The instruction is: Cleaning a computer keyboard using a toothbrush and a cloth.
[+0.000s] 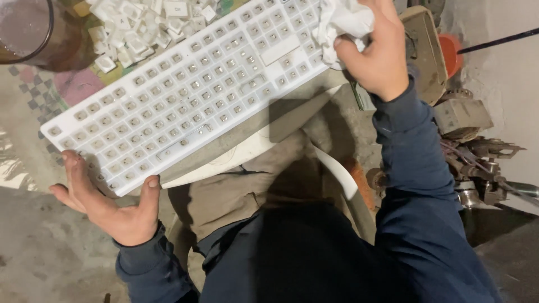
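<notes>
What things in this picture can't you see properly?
Head view only:
- Keyboard: its far end is hidden under the white cloth and right hand; the near corner sits under the left hand.
- Loose keys: pile cut off by the top edge, markings too small.
- Glass: cut off at the top-left corner.
- Metal parts: dim, kind unclear.

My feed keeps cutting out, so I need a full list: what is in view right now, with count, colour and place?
keyboard: one, white, keycaps removed, lying slanted across the middle
loose keycaps: a pile, white, beyond the keyboard at top
cloth: one, white, crumpled, at the keyboard's far right end
glass container: one, clear brownish, top left corner
metal parts: several, grey and rusty, right edge
patterned mat: one, multicoloured, under the keycaps
left hand: open, steadying the keyboard's near left corner
right hand: grip closed on the cloth, pressing it on the keyboard
</notes>
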